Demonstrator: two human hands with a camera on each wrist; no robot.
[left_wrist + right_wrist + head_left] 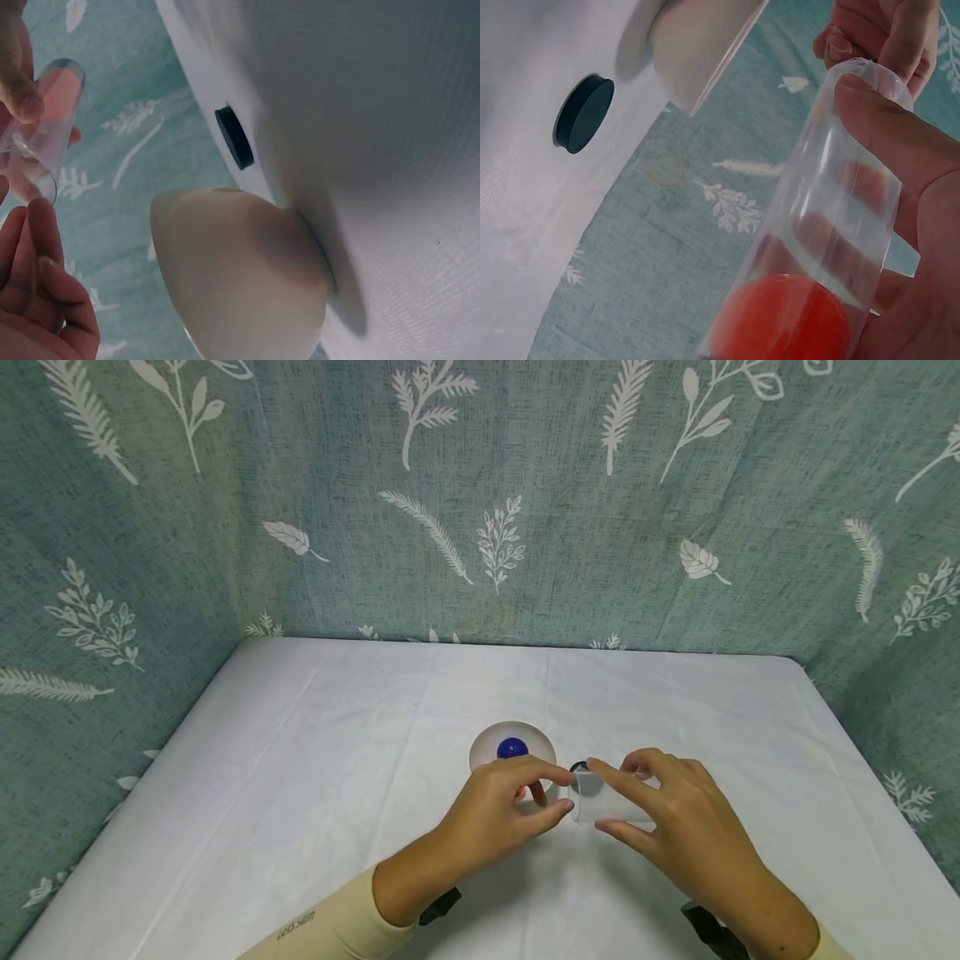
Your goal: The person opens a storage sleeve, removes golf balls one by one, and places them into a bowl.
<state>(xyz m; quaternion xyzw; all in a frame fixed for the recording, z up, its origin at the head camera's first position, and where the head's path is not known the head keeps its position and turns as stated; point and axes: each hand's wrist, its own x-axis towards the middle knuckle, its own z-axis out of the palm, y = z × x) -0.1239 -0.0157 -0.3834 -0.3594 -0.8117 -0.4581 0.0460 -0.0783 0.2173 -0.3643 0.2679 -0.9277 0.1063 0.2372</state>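
Observation:
My right hand (678, 806) holds a clear plastic tube (591, 808) lying nearly level above the table, thumb on one side and fingers on the other. Inside the tube, toward its far end in the right wrist view, sits a red-orange ball (780, 322); in the head view the right hand hides it. My left hand (498, 806) is at the tube's other end, thumb and index fingertips apart right by the rim, with nothing seen between them. Behind the left hand stands a white bowl (482, 750) with a blue ball (512, 747) and something orange (520, 793), partly covered.
A black round cap (583, 114) lies on the white-covered table (360, 735) beside the bowl, partly behind the tube in the head view. Green leaf-patterned cloth (322, 527) hangs behind the table and along its sides.

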